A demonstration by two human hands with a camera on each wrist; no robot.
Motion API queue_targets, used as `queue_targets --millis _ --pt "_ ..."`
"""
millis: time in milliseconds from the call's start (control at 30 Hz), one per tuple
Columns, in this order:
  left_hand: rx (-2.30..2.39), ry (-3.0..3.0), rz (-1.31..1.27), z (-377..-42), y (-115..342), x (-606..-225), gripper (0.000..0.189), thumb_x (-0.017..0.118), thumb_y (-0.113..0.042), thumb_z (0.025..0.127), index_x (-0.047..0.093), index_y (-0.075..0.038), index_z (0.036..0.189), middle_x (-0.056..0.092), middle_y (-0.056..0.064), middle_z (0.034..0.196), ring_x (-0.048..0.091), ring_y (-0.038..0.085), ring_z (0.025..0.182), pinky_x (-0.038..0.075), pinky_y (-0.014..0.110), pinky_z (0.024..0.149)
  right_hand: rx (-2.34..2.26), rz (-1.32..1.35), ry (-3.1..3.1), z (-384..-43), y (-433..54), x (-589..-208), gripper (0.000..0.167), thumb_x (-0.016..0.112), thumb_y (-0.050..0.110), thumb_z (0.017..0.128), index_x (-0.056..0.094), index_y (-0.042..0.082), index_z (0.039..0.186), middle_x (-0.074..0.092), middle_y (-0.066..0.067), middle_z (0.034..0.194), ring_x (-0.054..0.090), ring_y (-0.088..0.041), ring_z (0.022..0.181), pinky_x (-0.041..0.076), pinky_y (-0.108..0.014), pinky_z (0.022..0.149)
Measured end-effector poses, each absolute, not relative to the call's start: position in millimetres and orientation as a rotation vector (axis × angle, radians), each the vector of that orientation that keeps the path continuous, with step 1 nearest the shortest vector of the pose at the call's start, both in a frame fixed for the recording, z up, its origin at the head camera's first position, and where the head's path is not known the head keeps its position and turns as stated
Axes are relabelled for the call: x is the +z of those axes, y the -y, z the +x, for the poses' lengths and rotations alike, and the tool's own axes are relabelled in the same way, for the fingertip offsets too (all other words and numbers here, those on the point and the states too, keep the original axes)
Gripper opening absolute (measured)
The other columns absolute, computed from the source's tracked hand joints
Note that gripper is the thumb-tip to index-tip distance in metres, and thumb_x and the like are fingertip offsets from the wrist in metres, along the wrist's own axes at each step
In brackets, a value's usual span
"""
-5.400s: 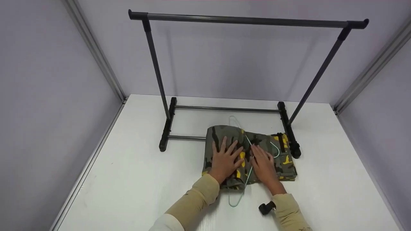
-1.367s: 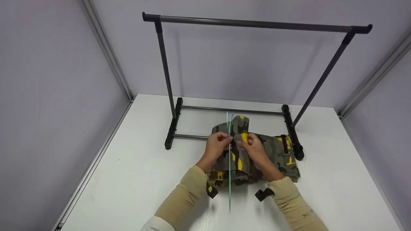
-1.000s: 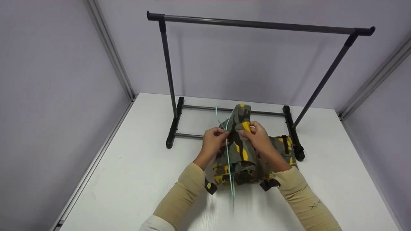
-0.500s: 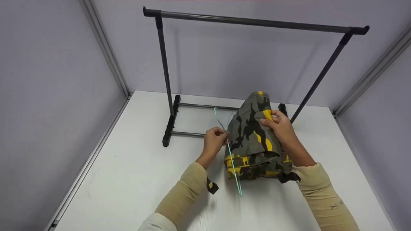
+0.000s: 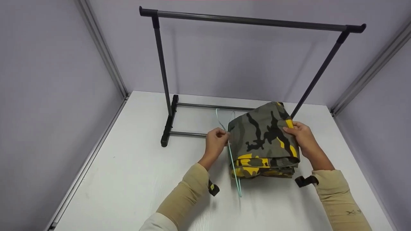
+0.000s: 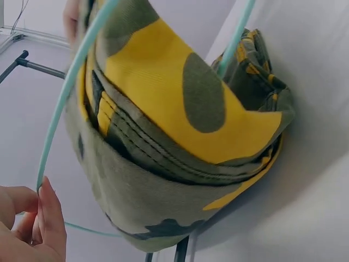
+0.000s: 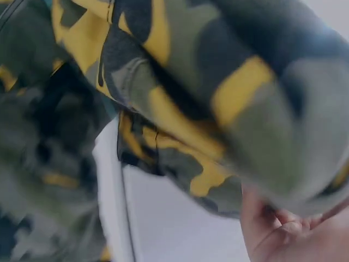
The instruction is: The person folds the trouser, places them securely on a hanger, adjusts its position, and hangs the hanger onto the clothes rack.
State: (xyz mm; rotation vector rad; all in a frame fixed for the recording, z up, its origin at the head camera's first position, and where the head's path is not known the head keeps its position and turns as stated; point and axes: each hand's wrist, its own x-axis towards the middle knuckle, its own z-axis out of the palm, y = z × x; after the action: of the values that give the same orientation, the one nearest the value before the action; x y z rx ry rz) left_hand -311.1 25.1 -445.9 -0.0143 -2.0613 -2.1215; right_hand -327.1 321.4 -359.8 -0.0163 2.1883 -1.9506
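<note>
A pair of folded camouflage trousers (image 5: 263, 138), green, black and yellow, passes through a thin mint-green clothes hanger (image 5: 233, 163). My left hand (image 5: 215, 142) pinches the hanger wire near its hook, at the cloth's left side. At the far right edge of the folded cloth, my right hand (image 5: 303, 138) grips it between thumb and fingers. In the left wrist view the wire (image 6: 65, 101) runs up from my left fingertips beside the trousers (image 6: 158, 120). The right wrist view shows blurred cloth (image 7: 218, 98) over my right hand (image 7: 300, 234), whose fingertips are hidden.
A dark metal garment rack (image 5: 250, 21) stands behind the trousers on the white table (image 5: 135, 179). Its left foot (image 5: 169, 122) shows, while cloth covers the right one. Grey panels (image 5: 57, 80) enclose the table at the back and both sides.
Both hands lay flat on the folded trousers; then they pinched wire and cloth. The hanger now stands on edge, and my right hand has drawn the cloth rightward, folding it over the wire.
</note>
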Motion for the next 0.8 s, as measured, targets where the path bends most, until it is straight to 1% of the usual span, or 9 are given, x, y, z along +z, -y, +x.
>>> queue_targets --millis 100,267,367,467,567,633,700,800 --pt "-2.097 2.059 -0.022 -310.7 -26.1 -447.8 0.01 0.065 -0.008 0.087 0.06 -0.002 0.081 0.058 0.006 0.072 0.061 0.017 0.063 0.053 0.027 0.058 -1.852 0.061 -2.233 -332.6 -337.9 -378.9 0.05 0.055 0.018 0.095 0.035 -0.009 0.131 0.061 0.003 0.094 0.063 -0.008 0.081 0.051 -0.023 0.072" --pt "-2.087 2.053 -0.037 -309.7 -28.1 -451.6 0.009 0.064 -0.009 0.087 0.06 -0.004 0.081 0.059 0.006 0.074 0.063 0.025 0.068 0.054 0.029 0.06 -1.721 0.193 -2.28 -341.3 -366.1 -426.4 0.056 0.053 0.024 0.096 0.033 -0.008 0.137 0.06 0.006 0.092 0.061 -0.007 0.08 0.05 -0.025 0.072" --pt "-2.095 2.048 -0.033 -309.4 -29.8 -454.9 0.009 0.064 -0.008 0.087 0.06 -0.004 0.081 0.059 0.006 0.072 0.064 0.029 0.068 0.054 0.029 0.059 -1.645 0.232 -2.332 -342.3 -372.7 -451.1 0.055 0.052 0.024 0.096 0.033 -0.008 0.137 0.059 0.003 0.094 0.06 -0.007 0.079 0.05 -0.026 0.071" --pt "-2.111 2.022 -0.016 -309.7 -31.5 -457.0 0.01 0.064 -0.007 0.087 0.059 -0.002 0.08 0.059 0.008 0.072 0.064 0.03 0.066 0.054 0.029 0.058 -1.589 0.23 -2.426 -344.5 -373.3 -468.7 0.051 0.051 0.024 0.097 0.037 -0.01 0.133 0.056 -0.005 0.099 0.057 -0.009 0.08 0.049 -0.025 0.07" --pt "-2.104 2.01 0.009 -309.8 -33.4 -458.8 0.01 0.065 -0.007 0.087 0.059 -0.001 0.081 0.06 0.011 0.073 0.063 0.026 0.064 0.054 0.029 0.057 -1.537 0.235 -2.529 -346.8 -372.4 -480.4 0.047 0.049 0.024 0.097 0.04 -0.011 0.128 0.052 -0.014 0.107 0.053 -0.015 0.087 0.046 -0.025 0.071" --pt "-2.111 2.005 0.025 -309.5 -33.3 -460.0 0.011 0.065 -0.007 0.086 0.059 0.0 0.081 0.061 0.012 0.073 0.063 0.023 0.064 0.054 0.029 0.058 -1.502 0.248 -2.588 -348.3 -370.4 -485.7 0.047 0.048 0.024 0.098 0.04 -0.011 0.128 0.05 -0.02 0.113 0.051 -0.022 0.093 0.044 -0.027 0.074" --pt "-2.125 2.005 0.032 -309.0 -32.9 -461.6 0.011 0.065 -0.007 0.086 0.059 0.0 0.082 0.061 0.011 0.074 0.062 0.021 0.064 0.054 0.029 0.059 -1.456 0.259 -2.656 -347.9 -367.6 -489.6 0.048 0.048 0.024 0.098 0.038 -0.011 0.129 0.048 -0.024 0.118 0.05 -0.028 0.099 0.044 -0.032 0.079" --pt "-2.127 2.022 0.036 -308.0 -32.5 -463.3 0.01 0.065 -0.009 0.087 0.059 -0.002 0.083 0.06 0.007 0.074 0.062 0.019 0.065 0.054 0.029 0.06 -1.338 0.201 -2.879 -344.0 -358.6 -490.5 0.047 0.05 0.018 0.096 0.035 -0.009 0.131 0.046 -0.028 0.119 0.049 -0.035 0.103 0.042 -0.041 0.083"
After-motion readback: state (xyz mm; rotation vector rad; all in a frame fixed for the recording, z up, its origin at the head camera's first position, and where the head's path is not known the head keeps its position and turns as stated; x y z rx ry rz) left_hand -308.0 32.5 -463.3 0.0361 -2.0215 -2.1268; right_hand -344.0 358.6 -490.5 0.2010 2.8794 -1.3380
